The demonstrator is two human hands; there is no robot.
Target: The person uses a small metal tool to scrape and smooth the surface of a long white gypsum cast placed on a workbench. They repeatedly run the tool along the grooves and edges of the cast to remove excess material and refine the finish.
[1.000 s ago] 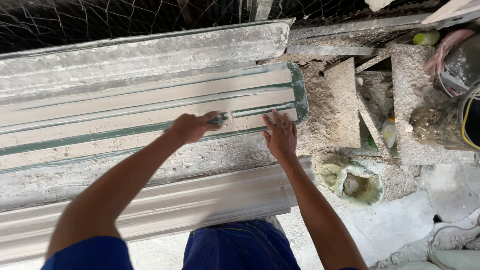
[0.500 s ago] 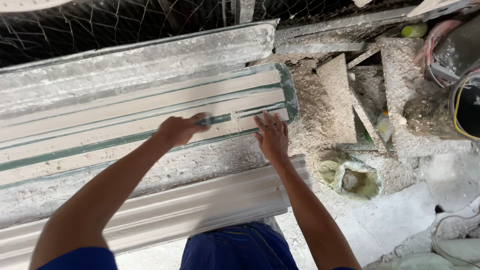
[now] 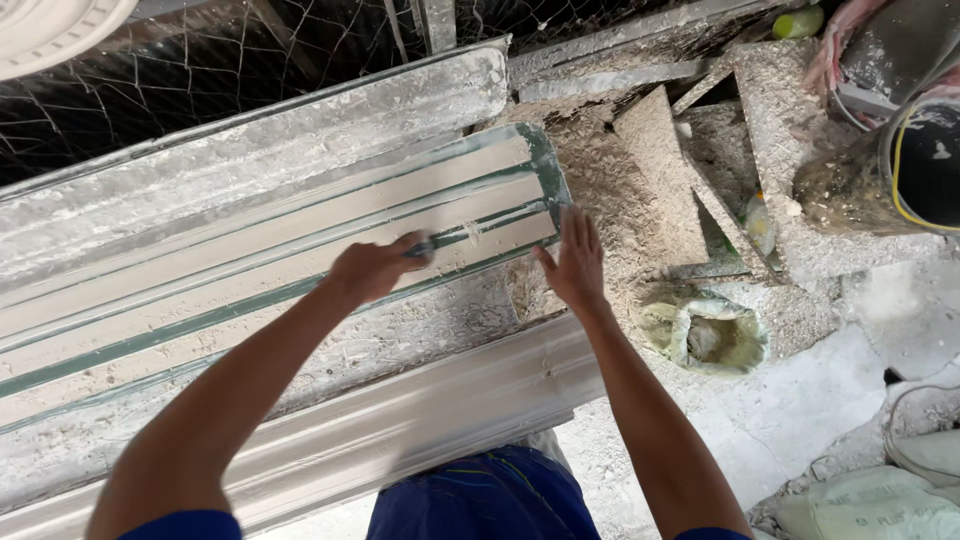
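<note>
Head view. A long green-edged mould (image 3: 250,270) filled with pale wet plaster lies lengthwise on the plaster-caked bench (image 3: 400,345), its right end near the middle of the frame. The left hand (image 3: 372,270) rests on the plaster surface near that end, fingers clenched around a small scraping tool (image 3: 425,246), of which only the tip shows. The right hand (image 3: 572,265) lies flat, fingers released and spread, pressing on the mould's lower right corner. A second, grey crusted moulding (image 3: 260,150) lies parallel just beyond the mould. A finished white cornice length (image 3: 420,410) lies along the near edge of the bench. Right of the hands, a crumpled sack (image 3: 705,335) sits among plaster debris, and a dark bucket (image 3: 925,165) stands well apart at far right.
</note>
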